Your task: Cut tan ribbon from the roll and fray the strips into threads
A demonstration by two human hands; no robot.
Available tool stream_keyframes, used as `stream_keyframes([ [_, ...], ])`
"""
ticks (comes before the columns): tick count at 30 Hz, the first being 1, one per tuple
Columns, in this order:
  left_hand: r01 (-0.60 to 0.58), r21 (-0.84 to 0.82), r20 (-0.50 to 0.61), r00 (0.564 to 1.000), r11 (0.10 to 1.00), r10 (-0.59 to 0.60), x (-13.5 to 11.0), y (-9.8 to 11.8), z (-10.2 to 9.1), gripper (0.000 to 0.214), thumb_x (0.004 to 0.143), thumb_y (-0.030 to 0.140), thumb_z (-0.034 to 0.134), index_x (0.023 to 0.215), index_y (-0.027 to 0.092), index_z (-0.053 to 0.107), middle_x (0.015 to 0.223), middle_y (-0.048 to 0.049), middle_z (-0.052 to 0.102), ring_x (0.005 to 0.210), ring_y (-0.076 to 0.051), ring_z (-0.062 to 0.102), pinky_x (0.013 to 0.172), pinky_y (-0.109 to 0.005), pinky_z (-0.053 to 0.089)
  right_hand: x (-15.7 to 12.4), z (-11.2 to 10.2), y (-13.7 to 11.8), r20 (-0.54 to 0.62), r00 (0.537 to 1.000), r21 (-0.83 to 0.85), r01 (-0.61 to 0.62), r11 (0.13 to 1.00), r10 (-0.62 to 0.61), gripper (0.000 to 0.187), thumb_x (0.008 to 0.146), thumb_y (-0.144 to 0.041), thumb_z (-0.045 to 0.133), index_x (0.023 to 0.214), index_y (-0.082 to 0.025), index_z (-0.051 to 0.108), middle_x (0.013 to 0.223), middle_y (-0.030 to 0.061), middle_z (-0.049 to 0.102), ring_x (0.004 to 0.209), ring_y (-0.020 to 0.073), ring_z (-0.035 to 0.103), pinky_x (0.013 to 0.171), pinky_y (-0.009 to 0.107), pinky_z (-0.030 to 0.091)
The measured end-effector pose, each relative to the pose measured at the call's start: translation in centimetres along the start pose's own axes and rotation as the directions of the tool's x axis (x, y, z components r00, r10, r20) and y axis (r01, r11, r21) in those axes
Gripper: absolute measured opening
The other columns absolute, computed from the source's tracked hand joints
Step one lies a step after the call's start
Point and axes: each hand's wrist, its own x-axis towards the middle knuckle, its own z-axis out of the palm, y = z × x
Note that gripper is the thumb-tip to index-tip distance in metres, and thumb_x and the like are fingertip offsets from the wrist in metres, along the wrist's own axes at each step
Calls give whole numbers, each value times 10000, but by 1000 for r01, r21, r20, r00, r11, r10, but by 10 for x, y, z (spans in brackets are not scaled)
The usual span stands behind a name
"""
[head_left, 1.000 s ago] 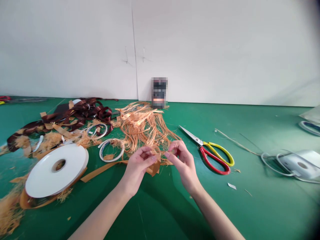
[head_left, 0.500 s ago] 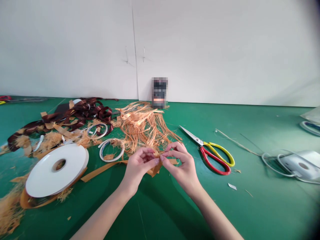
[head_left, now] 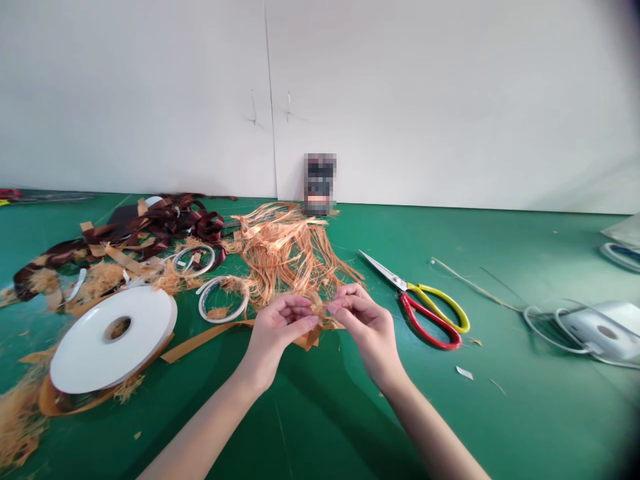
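Observation:
My left hand (head_left: 281, 332) pinches a piece of tan ribbon (head_left: 309, 339) between thumb and fingers, just in front of a heap of cut orange-tan ribbon strips (head_left: 283, 250). Close to it on the right, my right hand (head_left: 364, 327) is closed in a pinch, with fine frayed threads (head_left: 320, 307) between the two hands. What exactly its fingertips grip is too small to make out. A longer tan ribbon strip (head_left: 210, 337) runs out to the left from behind my left hand.
Scissors (head_left: 425, 300) with yellow and red handles lie to the right. A white ribbon spool (head_left: 107, 357) is at left, near tape rings (head_left: 203, 307) and tangled dark brown ribbon (head_left: 155, 230). A white corded device (head_left: 607, 327) sits far right. A pixelated box (head_left: 320, 185) leans on the wall.
My right hand has drawn slightly away to the right, widening the space between the fingertips. More frayed thread shows there. My left hand has hardly moved.

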Motion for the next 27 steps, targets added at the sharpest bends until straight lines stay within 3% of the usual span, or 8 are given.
stream_keyframes([
  [4, -9, 15, -4, 1000, 1000, 9, 1, 0, -1, 258, 613, 205, 819, 826, 171, 675, 770, -4, 678, 757, -116, 629, 742, -220, 504, 1, -1, -4, 3, 998, 114, -69, 991, 69, 205, 790, -337, 639, 636, -210, 683, 879, 32, 500, 857, 186, 501, 758, 304, 399],
  [8, -9, 7, 8, 1000, 1000, 8, 0, 0, -1, 239, 625, 195, 810, 824, 173, 678, 788, -7, 682, 764, -121, 638, 737, -223, 507, 2, 1, -5, 44, 992, 10, -116, 993, 116, 197, 751, -397, 690, 689, -212, 720, 869, 35, 510, 827, 184, 485, 707, 307, 384],
  [14, 8, -13, 29, 1000, 1000, -8, -2, 1, 2, 216, 620, 180, 806, 793, 163, 678, 767, -9, 679, 764, -131, 638, 727, -231, 504, 3, 2, 0, 83, 992, 16, -99, 995, 98, 217, 729, -386, 723, 615, -203, 697, 842, 32, 520, 769, 164, 475, 652, 296, 375],
  [27, 17, -78, -6, 1000, 997, -17, 2, -1, 0, 238, 635, 174, 805, 829, 164, 667, 775, 12, 652, 785, -100, 597, 761, -207, 470, 2, 0, 2, 49, 990, 170, -139, 976, 132, 185, 723, -349, 739, 640, -196, 678, 873, 13, 510, 783, 143, 473, 672, 270, 389],
])
